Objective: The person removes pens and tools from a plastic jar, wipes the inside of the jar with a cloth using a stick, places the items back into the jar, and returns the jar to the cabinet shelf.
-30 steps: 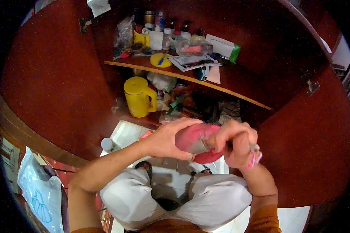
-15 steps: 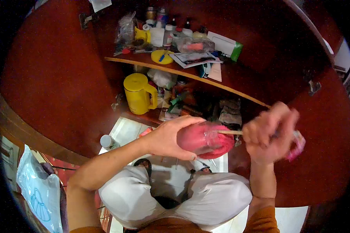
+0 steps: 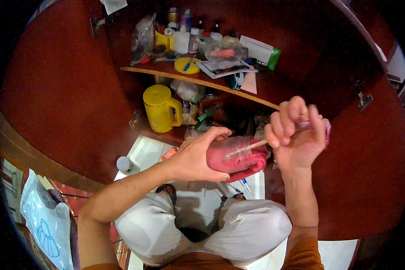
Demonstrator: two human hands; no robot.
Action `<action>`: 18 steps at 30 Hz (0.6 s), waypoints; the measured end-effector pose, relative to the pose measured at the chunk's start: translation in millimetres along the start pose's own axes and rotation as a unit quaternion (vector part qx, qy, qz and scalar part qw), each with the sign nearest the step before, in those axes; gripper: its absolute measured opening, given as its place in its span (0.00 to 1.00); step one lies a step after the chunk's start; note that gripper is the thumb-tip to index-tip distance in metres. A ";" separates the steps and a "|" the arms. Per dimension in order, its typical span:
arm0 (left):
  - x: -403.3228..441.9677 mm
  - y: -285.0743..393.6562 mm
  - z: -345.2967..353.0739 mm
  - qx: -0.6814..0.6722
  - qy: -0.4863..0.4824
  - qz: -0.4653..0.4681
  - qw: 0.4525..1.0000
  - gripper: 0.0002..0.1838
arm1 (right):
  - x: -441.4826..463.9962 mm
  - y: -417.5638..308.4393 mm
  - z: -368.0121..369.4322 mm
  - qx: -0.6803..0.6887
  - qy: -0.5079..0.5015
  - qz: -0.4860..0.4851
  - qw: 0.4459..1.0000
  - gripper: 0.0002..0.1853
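Note:
My left hand [image 3: 194, 155] is wrapped round a clear jar [image 3: 215, 155] lying on its side above my knees, its mouth toward the right. Red cloth [image 3: 255, 165] fills the jar and bulges out of the mouth. My right hand [image 3: 297, 139] holds a thin wooden stick [image 3: 257, 144], fingers curled. The stick's far end reaches inside the jar, along the cloth. Something pink and shiny [image 3: 327, 131] shows behind my right fingers; I cannot tell what it is or whether it joins the stick.
Ahead is an open wooden cabinet with a shelf [image 3: 166, 73] crowded with bottles, papers and a yellow lid [image 3: 187, 65]. Below stands a yellow jug [image 3: 159, 112]. A small white-capped container [image 3: 123, 164] and a blue pen [image 3: 246, 185] are near the floor. Cabinet doors flank both sides.
My right hand has moved up and slightly left, its fingers loosening. The stick now slants and reaches deeper into the jar. The jar has turned slightly in my left hand.

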State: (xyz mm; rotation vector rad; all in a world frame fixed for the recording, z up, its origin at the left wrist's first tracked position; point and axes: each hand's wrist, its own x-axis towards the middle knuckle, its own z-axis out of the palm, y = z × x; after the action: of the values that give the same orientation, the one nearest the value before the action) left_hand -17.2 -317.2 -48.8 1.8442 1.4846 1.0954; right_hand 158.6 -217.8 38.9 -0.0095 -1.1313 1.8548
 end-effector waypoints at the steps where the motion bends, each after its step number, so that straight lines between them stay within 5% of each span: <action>1: -0.4 -1.6 0.6 0.000 0.001 0.011 1.000 0.50 | 1.4 -9.7 -7.5 0.031 -0.044 0.014 0.998 0.19; 8: 2.3 3.3 -1.3 -0.062 -0.035 0.030 0.997 0.50 | -18.6 6.0 -2.2 0.026 -0.084 0.072 0.993 0.35; 9: 2.2 4.4 -1.3 -0.080 -0.045 0.022 0.996 0.50 | -22.4 17.3 -8.7 -0.130 -0.157 -0.064 0.977 0.35; 11: 0.7 3.5 -2.0 -0.079 -0.034 0.030 0.996 0.51 | -23.9 22.5 -17.3 -0.299 -0.235 -0.176 0.908 0.34; 18: 2.1 16.3 -6.8 0.099 0.077 0.040 0.991 0.51 | -9.9 3.3 -1.0 -0.319 -0.052 0.060 0.945 0.31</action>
State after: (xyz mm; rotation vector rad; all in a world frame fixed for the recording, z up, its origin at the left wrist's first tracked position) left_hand -14.0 -320.0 -31.4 2.0074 1.6734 1.1866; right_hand 162.4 -224.5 31.8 -0.3611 -1.7959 1.5269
